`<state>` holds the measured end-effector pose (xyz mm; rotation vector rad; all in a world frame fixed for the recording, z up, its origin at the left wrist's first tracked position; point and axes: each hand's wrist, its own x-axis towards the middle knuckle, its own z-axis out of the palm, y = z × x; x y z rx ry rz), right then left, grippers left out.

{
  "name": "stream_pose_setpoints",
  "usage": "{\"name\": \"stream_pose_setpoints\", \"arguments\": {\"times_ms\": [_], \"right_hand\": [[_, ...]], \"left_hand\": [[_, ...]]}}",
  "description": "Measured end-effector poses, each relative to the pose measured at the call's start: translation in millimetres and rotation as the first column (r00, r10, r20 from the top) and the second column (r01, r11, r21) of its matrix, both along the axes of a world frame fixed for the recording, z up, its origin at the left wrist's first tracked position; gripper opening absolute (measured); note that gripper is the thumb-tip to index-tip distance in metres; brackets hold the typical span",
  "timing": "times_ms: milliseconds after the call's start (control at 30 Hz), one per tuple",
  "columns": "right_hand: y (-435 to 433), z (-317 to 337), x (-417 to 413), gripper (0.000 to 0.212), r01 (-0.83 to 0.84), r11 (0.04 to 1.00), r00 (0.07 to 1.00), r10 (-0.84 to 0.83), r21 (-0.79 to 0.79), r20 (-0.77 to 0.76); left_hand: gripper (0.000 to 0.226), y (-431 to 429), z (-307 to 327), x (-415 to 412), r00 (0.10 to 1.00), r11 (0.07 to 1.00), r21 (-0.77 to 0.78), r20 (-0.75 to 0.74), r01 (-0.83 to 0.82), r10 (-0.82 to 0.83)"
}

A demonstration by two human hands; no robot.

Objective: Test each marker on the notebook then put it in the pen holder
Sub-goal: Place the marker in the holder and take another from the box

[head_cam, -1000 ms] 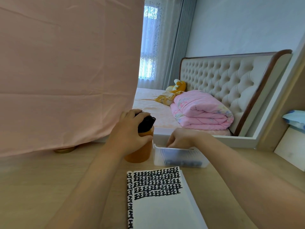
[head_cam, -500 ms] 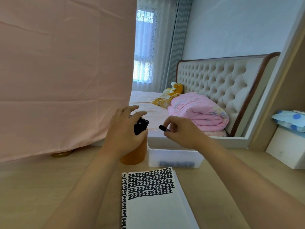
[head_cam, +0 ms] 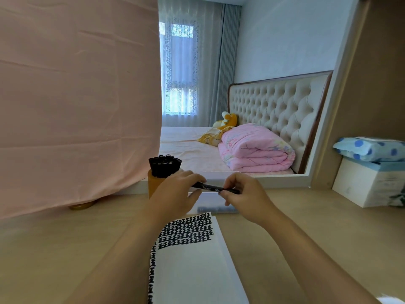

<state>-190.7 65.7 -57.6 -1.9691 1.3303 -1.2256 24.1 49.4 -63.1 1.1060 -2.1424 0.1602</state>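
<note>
Black with white lettering on its barrel, a marker (head_cam: 213,188) was held level in the air just beyond the far edge of the notebook (head_cam: 197,266), gripped at both ends. The person's left hand (head_cam: 175,195) curled its fingers over the marker's left end, thumb beneath. The right hand (head_cam: 243,195) pinched the right end between thumb and fingertips. Whether the cap was on could not be told.

The notebook lay open on a pale wooden desk (head_cam: 65,249), with rows of black marks across its far part and a column of them down its left margin. Off the notebook's far left corner stood the orange pen holder (head_cam: 153,185), packed with upright black markers (head_cam: 164,165). Directly past the notebook's far edge, partly hidden by the hands, sat a clear plastic box (head_cam: 210,205).

A pink cloth (head_cam: 76,95) hung to the left of the notebook and farther back. Far beyond the notebook were a folded pink quilt (head_cam: 254,148), a yellow plush toy (head_cam: 228,121) and a tufted headboard (head_cam: 274,110). Well to the notebook's right, a white carton (head_cam: 368,183) carried a blue polka-dot bundle (head_cam: 370,148).
</note>
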Motion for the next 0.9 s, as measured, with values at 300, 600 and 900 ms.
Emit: {"name": "stream_pose_setpoints", "arguments": {"times_ms": [300, 600, 900], "right_hand": [[11, -19, 10, 0.018, -0.179, 0.984, 0.903, 0.16, -0.012, -0.399], [20, -18, 15, 0.022, -0.233, 0.972, 0.796, 0.212, 0.036, -0.567], [21, -35, 30, 0.018, -0.338, 0.867, 0.754, 0.017, -0.365, -0.656]], "left_hand": [[0.02, 27, -10, -3, 0.986, 0.999, 0.046, 0.164, -0.001, -0.007], [0.018, 54, -24, 19, 0.986, 1.0, -0.013, 0.166, -0.009, 0.011], [0.024, 71, -41, 35, 0.996, 0.948, 0.306, 0.055, -0.086, 0.073]]}}
